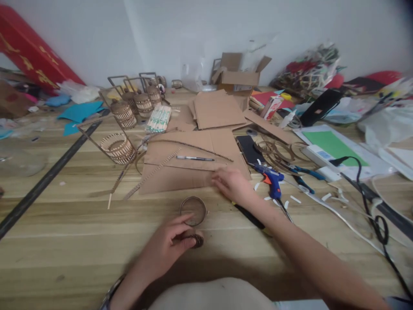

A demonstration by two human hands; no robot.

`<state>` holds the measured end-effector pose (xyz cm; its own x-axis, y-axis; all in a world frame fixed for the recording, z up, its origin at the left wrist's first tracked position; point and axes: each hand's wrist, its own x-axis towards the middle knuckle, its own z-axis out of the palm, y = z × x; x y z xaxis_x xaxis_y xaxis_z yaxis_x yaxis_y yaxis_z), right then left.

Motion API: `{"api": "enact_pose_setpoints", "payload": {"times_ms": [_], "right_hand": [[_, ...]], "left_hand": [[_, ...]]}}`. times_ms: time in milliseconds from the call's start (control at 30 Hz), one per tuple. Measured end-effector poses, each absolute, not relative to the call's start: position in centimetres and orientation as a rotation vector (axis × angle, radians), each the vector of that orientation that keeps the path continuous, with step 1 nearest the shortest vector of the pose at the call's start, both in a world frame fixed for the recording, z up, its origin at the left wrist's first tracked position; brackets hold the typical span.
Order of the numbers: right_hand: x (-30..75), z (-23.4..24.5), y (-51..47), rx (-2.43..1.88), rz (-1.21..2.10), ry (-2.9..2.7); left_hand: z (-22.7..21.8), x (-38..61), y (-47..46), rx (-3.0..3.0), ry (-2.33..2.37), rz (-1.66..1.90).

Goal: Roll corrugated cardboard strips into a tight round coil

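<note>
Coil (197, 241) in left hand (167, 245), right hand (230, 184) on cardboard sheet (174, 177), open box (240, 78) behind.

Gold characters are showing on the red banner (29, 52), too blurred to read. A pale label is sitting on the open cardboard box (240, 78), print too small. Nothing else is reading legibly.

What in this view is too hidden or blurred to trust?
Head view only:
1. The small dark roll: mostly covered by the left hand.
2. The right hand on the cardboard sheet: blur hides whether it pinches or rests.
3. The black tool: partly under the right forearm.
</note>
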<state>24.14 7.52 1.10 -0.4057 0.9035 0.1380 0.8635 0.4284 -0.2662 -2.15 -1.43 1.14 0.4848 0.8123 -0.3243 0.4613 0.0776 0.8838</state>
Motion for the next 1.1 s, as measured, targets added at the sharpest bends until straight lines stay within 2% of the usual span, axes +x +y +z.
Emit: {"api": "enact_pose_setpoints", "payload": {"times_ms": [167,400,533,667,833,967,1100], "right_hand": [[21.3,2.5,15.1,-1.539,0.058,-2.510],[10.1,1.2,19.4,-0.979,0.023,-2.912],[6.4,1.1,19.2,-0.842,-0.050,-2.968],[7.9,3.2,16.6,-0.770,-0.127,-2.950],[15.7,4.9,9.4,-0.853,-0.184,-2.886],[22.2,3.8,3.4,-1.006,0.056,-2.753],[24.9,3.5,-0.8,-1.203,0.445,-2.550]], "left_hand": [[0.7,-2.6,-1.1,1.516,1.279,0.487],[1.0,-2.5,-0.9,1.507,1.286,0.590],[1.1,-2.6,-1.3,1.442,1.294,0.635],[0.9,-3.1,-1.3,1.345,1.302,0.791],[0.4,-3.7,-1.3,1.094,1.201,1.158],[0.4,-3.2,-1.4,0.831,0.902,1.369],[0.9,-1.5,-1.7,0.824,0.726,1.261]]}}
